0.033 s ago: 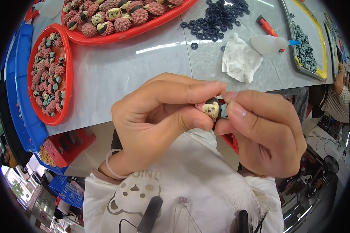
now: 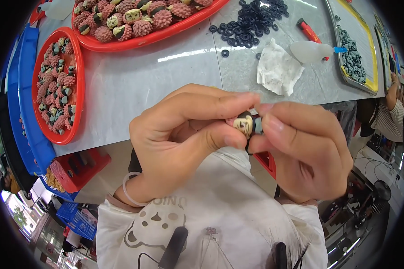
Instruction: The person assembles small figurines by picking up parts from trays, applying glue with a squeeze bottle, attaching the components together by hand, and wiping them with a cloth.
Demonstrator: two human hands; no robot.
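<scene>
Between my two hands is a small figurine [image 2: 243, 125] with a pale painted face, dark hair, a bit of pink at the head and a dark collar. My left hand [image 2: 179, 130] pinches its head between thumb and index finger, from the left. On the other side, the fingertips of my right hand [image 2: 303, 143] close on the grey-green body, just past the collar. Most of the body is hidden by those fingers. Both hands hover in front of the table edge, above my lap.
Beyond the hands, a large red tray [image 2: 143, 41] holds pink knobbly heads. An oval red tray [image 2: 79, 89] at left holds assembled figures. Dark rings [image 2: 247, 27], crumpled tissue [image 2: 278, 69], a squeeze bottle [image 2: 307, 51], a red marker [image 2: 307, 30] and a yellow-rimmed tray [image 2: 371, 83] lie farther right.
My right hand has shifted very slightly at the figurine's body and looks a little blurred. The left hand keeps its pinch in nearly the same place.
</scene>
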